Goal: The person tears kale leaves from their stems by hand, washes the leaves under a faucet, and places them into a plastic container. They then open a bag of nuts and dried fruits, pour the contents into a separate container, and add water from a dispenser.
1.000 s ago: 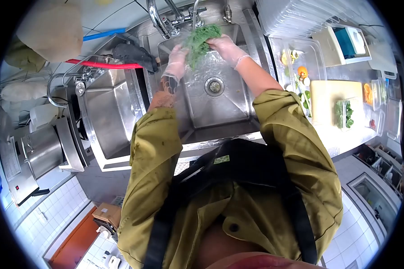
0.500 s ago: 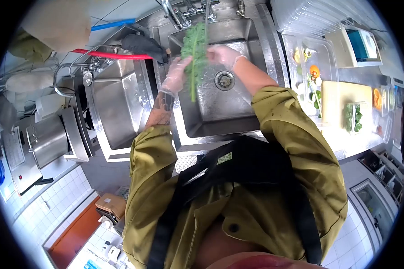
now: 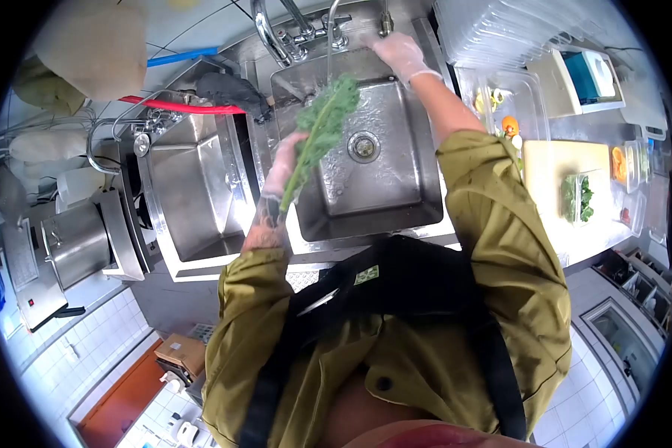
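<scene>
My left hand (image 3: 281, 163), in a clear glove, is closed around a curly kale leaf (image 3: 325, 123) near its stem. The leaf hangs tilted over the left side of the steel sink (image 3: 425, 160), its stem end pointing down toward my wrist. My right hand (image 3: 400, 56), also gloved, reaches over the sink's back rim with fingers stretched toward the faucet (image 3: 340, 37). It appears to hold nothing, and a small gap shows between it and the tap fittings. A thin stream of water seems to fall behind the leaf's tip.
A second sink basin (image 3: 190, 183) lies to the left, with a dark cloth (image 3: 231, 93) between the basins. On the right are a clear tub (image 3: 534, 97) with vegetable pieces, a cutting board (image 3: 545, 179), a container of greens (image 3: 581, 198) and stacked plastic containers (image 3: 493, 30).
My right hand has left the leaf and moved up and right toward the faucet. My left hand has lowered slightly, and the kale leaf now tilts to the right.
</scene>
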A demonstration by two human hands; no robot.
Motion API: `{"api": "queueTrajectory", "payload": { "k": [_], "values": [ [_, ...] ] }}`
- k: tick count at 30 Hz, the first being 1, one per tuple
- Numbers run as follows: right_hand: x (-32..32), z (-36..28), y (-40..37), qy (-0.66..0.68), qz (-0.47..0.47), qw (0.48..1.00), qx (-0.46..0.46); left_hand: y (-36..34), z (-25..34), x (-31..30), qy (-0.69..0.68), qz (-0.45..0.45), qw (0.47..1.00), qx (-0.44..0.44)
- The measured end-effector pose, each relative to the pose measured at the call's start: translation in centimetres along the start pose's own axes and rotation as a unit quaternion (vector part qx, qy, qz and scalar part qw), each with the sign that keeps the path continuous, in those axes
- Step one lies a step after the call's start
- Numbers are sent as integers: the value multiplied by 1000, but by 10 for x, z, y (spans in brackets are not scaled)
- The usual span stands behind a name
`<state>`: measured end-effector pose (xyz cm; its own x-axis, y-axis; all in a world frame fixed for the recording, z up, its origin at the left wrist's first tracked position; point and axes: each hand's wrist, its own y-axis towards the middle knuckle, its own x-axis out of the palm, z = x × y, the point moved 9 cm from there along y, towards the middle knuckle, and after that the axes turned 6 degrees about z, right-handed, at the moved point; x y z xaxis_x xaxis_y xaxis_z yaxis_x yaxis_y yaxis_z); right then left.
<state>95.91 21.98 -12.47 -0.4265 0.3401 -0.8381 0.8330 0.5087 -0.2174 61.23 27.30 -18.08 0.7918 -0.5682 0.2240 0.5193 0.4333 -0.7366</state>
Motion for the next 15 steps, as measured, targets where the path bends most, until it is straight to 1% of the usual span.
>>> {"api": "queueTrajectory", "payload": {
  "k": [1,2,3,5,7,9,10,11,12,13,14,15],
  "values": [
    [-6,-9,-5,-35,0,999,-7,-26,1,-3,-24,2,999,45],
    [-4,-13,1,-87,3,996,-10,-33,3,-6,-41,20,998,48],
    [-7,-17,7,-123,10,992,-36,-41,5,-9,-58,37,996,53],
    [-9,-28,13,-193,21,976,-96,-51,-2,-23,-81,109,991,-22],
    [0,-25,29,-224,22,965,-132,-62,6,-14,-126,64,990,-7],
    [31,-1,70,-180,20,964,-197,-62,10,-9,-157,14,987,-3],
    [37,17,67,-14,-31,995,-89,-64,11,-9,-198,37,979,-3],
    [45,34,59,151,-80,985,20,-64,9,-3,-214,11,977,-22],
    [51,44,44,311,-124,934,128,-63,7,4,-229,-17,973,-40],
    [58,39,20,353,-196,905,133,-62,2,10,-242,-44,967,-61],
    [81,29,-12,415,-300,853,94,-50,6,1,-156,43,985,64],
    [80,6,-70,421,-358,833,39,-50,6,14,-139,43,986,85]
  ]
}}
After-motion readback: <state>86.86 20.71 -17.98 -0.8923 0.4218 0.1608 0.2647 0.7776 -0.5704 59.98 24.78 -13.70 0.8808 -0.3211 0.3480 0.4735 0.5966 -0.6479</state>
